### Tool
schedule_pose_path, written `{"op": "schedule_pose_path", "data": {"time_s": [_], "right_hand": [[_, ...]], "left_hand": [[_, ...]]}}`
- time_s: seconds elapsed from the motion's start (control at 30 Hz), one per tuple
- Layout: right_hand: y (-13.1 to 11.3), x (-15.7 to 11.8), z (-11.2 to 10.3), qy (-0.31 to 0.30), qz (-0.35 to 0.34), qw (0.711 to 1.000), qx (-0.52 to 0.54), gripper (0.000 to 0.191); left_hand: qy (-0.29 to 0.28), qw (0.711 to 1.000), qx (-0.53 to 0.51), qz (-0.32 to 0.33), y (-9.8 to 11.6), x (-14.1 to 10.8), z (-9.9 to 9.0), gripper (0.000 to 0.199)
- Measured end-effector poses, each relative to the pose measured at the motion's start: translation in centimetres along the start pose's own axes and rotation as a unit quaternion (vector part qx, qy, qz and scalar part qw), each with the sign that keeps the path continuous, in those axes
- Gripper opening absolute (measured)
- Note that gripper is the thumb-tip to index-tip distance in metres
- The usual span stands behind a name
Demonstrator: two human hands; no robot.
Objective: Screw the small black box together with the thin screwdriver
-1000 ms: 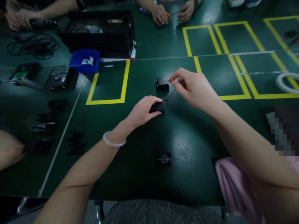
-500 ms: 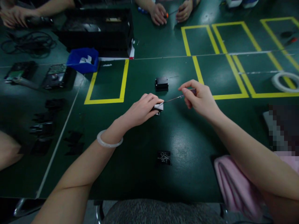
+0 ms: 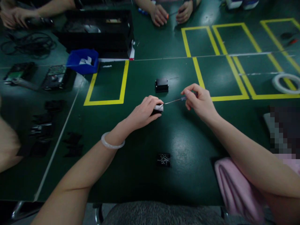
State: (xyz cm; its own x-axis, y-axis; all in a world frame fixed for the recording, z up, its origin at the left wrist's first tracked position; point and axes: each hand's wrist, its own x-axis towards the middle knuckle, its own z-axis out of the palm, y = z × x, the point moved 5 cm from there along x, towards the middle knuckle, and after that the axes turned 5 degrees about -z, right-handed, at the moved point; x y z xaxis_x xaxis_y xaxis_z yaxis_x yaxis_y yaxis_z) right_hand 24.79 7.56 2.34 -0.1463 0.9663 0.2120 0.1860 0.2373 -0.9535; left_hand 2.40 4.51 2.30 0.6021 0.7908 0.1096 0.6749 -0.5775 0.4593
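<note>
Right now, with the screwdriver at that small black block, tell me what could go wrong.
The thin, metal-shafted screwdriver in the right grip points at the small black block with a pale face, close to the left grip; a slip could poke that hand. The left grip alone appears to steady that block, so it might twist under pressure. Loose silvery screws on a small black square holder lie nearer the person; a careless sweep could scatter them.

Green table (image 3: 131, 175): black block (image 3: 161, 85), screw tray (image 3: 159, 165), blue bin (image 3: 78, 68), white ring (image 3: 275, 83).
</note>
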Motion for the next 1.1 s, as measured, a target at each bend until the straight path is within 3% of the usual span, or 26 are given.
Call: {"op": "schedule_pose_path", "data": {"time_s": [0.2,0.4,0.63,0.87,1.1], "right_hand": [[-0.05,-0.11,-0.02,0.004,-0.003,1.000,0.005,0.016],[-0.04,-0.09,0.00,-0.004,0.007,1.000,0.007,0.035],[0.02,-0.05,0.02,0.003,-0.009,1.000,-0.012,0.010],[0.45,0.03,-0.12,0.000,0.011,1.000,0.011,0.025],[0.16,0.05,-0.18,0.012,-0.004,1.000,0.021,0.010]], "left_hand": [[0.010,1.000,0.003,0.004,-0.20,-0.07,0.23,0.033],[0.019,1.000,0.005,0.001,-0.18,-0.09,0.29,0.031],[0.024,1.000,0.006,-0.010,-0.22,-0.06,0.35,0.031],[0.034,0.999,0.006,0.002,-0.30,-0.12,0.46,0.032],[0.037,0.999,0.010,0.005,-0.29,-0.12,0.43,0.031]]}}
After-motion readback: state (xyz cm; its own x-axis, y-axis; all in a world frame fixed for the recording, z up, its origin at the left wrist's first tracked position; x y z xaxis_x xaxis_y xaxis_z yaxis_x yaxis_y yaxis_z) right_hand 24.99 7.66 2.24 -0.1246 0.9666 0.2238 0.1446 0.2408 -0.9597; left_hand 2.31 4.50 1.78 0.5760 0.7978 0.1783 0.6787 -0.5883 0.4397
